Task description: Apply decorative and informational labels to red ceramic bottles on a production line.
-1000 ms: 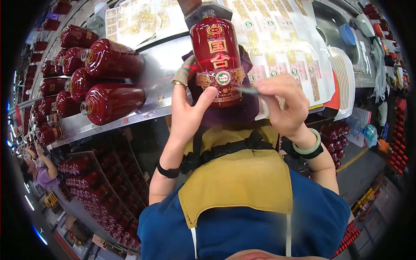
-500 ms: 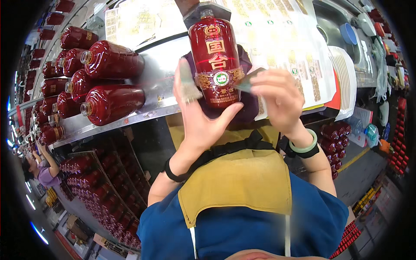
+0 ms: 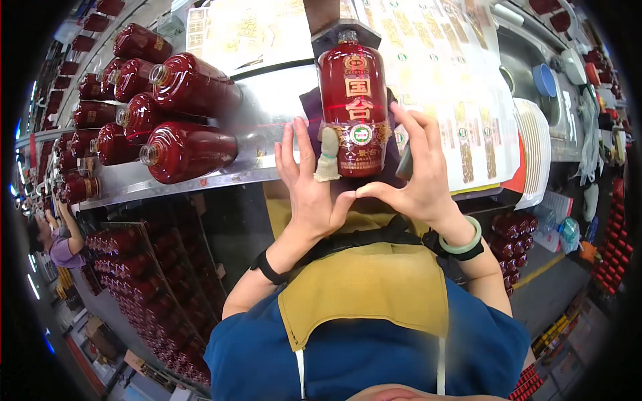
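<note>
Metal tabletop [image 3: 257,100] under bright light, strong glare, edge bowed by the fisheye. Steel sink [image 3: 525,55] upper right. Grey floor [image 3: 535,294] lower right, yellow line [image 3: 540,269] along it. Shadowed rack [image 3: 160,266] lower left; white light strips [image 3: 33,287] far left.

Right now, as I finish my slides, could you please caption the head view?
Left hand and right hand flank a labelled red bottle on dark cloth, near gold labels.
</note>
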A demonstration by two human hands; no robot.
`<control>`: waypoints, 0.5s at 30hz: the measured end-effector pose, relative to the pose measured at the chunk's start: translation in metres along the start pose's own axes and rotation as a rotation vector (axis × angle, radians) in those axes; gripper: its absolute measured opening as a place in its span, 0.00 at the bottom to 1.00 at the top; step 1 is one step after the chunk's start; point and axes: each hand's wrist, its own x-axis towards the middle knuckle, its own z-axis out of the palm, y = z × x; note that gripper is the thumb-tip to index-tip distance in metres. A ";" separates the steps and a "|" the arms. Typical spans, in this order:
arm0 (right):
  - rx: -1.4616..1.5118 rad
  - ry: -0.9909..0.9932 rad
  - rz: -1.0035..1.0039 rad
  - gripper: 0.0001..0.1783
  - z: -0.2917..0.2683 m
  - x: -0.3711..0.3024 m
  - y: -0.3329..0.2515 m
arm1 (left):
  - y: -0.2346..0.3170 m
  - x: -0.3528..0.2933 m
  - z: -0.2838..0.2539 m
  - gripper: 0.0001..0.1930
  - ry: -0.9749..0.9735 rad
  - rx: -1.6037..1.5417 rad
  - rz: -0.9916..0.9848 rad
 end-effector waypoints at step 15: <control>0.101 0.007 0.041 0.58 -0.003 0.016 0.002 | -0.011 0.019 -0.004 0.48 -0.135 -0.112 0.021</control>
